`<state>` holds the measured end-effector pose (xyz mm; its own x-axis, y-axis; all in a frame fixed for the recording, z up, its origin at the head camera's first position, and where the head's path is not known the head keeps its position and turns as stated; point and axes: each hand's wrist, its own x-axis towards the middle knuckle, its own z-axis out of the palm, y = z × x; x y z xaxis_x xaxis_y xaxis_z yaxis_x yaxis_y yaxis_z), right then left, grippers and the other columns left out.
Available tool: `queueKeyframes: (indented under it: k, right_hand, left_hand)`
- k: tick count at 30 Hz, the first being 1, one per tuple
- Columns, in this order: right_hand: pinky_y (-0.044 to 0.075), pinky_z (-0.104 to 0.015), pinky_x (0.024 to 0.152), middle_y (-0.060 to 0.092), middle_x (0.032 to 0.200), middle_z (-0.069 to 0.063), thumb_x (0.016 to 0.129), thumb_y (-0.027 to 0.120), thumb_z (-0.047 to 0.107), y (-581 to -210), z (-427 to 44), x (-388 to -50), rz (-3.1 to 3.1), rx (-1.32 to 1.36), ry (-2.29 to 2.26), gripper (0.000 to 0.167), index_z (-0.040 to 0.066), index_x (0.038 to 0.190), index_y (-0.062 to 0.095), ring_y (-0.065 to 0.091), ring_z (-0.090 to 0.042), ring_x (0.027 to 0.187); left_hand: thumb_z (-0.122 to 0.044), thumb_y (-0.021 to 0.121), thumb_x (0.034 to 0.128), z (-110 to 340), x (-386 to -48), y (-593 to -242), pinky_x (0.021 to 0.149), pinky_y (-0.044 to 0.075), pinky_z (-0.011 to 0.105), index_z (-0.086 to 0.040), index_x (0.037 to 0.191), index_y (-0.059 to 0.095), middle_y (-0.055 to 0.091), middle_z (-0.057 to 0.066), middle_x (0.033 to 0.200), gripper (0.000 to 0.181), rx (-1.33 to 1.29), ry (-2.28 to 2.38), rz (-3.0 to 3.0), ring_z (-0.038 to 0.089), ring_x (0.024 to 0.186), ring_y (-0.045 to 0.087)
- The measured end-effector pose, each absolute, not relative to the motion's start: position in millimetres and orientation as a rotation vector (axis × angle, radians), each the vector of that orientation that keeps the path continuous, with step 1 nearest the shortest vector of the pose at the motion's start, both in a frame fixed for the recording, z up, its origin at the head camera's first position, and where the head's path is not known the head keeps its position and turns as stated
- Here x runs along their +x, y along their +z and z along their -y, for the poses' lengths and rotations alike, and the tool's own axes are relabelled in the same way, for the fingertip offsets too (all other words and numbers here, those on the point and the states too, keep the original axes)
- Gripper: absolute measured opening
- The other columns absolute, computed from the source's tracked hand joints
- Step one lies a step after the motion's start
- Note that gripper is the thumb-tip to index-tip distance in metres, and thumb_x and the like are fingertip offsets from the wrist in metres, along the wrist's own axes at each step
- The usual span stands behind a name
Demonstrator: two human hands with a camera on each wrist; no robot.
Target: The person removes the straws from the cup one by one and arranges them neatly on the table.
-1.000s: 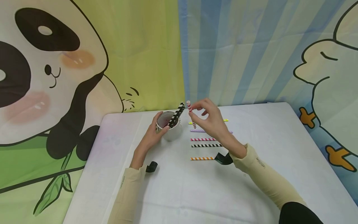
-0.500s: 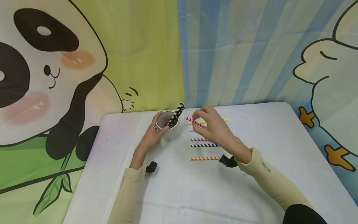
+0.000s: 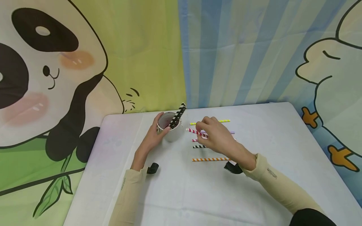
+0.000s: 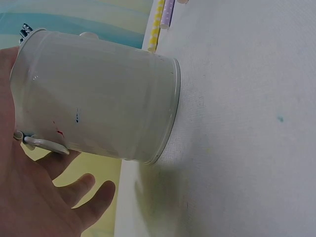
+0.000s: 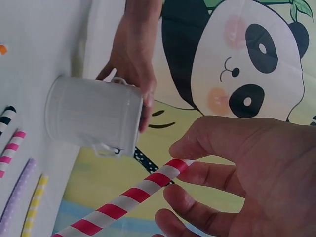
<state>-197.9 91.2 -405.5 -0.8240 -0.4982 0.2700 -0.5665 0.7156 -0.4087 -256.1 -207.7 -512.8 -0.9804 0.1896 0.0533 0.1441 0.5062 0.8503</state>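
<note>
My left hand (image 3: 152, 135) holds a small white metal bucket (image 3: 174, 135) by its upper left side, thumb near the rim. The bucket stands upright on the table, and its small side handle shows in the left wrist view. Black-and-white patterned straws (image 3: 178, 116) lean out of it to the right. To the bucket's right, my right hand (image 3: 216, 135) pinches a red-and-white striped paper straw (image 5: 123, 201) between thumb and forefinger. In the head view this straw lies nearly level above the row of straws, apart from the bucket, its right part hidden by the fingers.
Below and behind the right hand lie a yellow straw (image 3: 224, 121), a purple straw (image 4: 167, 14), a pink striped straw (image 5: 11, 153), a black striped straw (image 3: 199, 147) and an orange striped straw (image 3: 210, 159). A printed curtain (image 3: 147, 56) hangs behind the white table (image 3: 181, 194).
The right hand has moved down and slightly right, away from the bucket. Its red striped straw has tipped from upright to nearly level. My left hand and the bucket have stayed put.
</note>
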Motion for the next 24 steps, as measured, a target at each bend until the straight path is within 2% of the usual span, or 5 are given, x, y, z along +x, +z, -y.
queueKeyframes:
  k: [8,13,24]
  right_hand:
    - [0.041,-0.027,0.067,0.054,0.084,0.002,0.082,0.066,0.008,-418.6,-92.9,-185.0,2.765,0.943,0.593,0.012,0.016,0.089,0.062,0.048,-0.019,0.081]
    - [0.035,-0.025,0.060,0.051,0.081,0.003,0.079,0.068,0.007,-423.6,-92.7,-173.9,2.767,0.963,0.483,0.015,0.017,0.086,0.060,0.043,-0.017,0.074]
    - [0.035,-0.026,0.060,0.052,0.079,0.001,0.076,0.070,0.006,-439.4,-90.1,-145.8,2.736,0.982,0.273,0.016,0.016,0.084,0.060,0.044,-0.019,0.073]
  left_hand:
    - [-0.052,0.062,0.0949,208.5,-256.5,-512.4,0.117,0.027,0.064,-0.044,0.157,0.017,0.036,0.009,0.160,0.077,0.308,1.508,-2.688,0.035,0.147,0.035]
    - [-0.052,0.062,0.0946,208.5,-256.7,-512.2,0.117,0.027,0.063,-0.045,0.157,0.018,0.037,0.010,0.159,0.077,0.307,1.512,-2.686,0.034,0.146,0.036]
    - [-0.050,0.062,0.0948,208.5,-255.3,-512.1,0.117,0.027,0.062,-0.045,0.157,0.019,0.036,0.009,0.159,0.076,0.293,1.509,-2.685,0.034,0.146,0.036]
